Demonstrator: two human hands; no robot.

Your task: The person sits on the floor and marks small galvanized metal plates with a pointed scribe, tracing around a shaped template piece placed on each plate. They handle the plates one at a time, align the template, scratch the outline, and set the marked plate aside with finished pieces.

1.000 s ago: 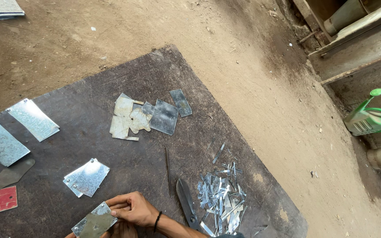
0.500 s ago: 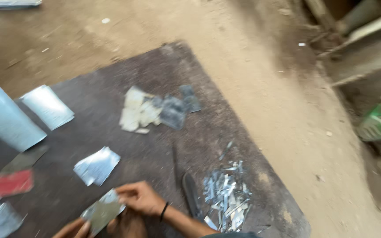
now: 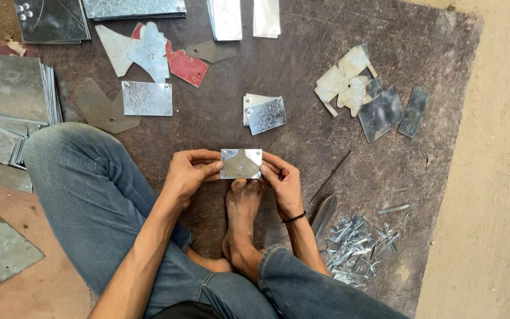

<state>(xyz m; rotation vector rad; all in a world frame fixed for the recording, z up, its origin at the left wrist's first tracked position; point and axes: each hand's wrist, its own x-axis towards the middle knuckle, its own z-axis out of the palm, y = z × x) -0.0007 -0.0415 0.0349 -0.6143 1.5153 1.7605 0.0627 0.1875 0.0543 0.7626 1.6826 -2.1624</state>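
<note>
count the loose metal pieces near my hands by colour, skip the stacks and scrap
Red: 1, red piece
Silver: 2, held plate between left hand and right hand, holed plate
Dark grey: 2, square, strip
Total: 5

A small rectangular galvanized metal plate [image 3: 241, 163], shiny and speckled, with corner holes, held level above a bare foot over the dark mat.

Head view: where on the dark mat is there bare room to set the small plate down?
Bare mat lies between the small two-plate stack and the pale cut-outs; another patch lies between the hands and the drilled rectangular plate. Crowded: sheet stacks at left, offcut strips lower right. Both hands hold the plate.
</note>
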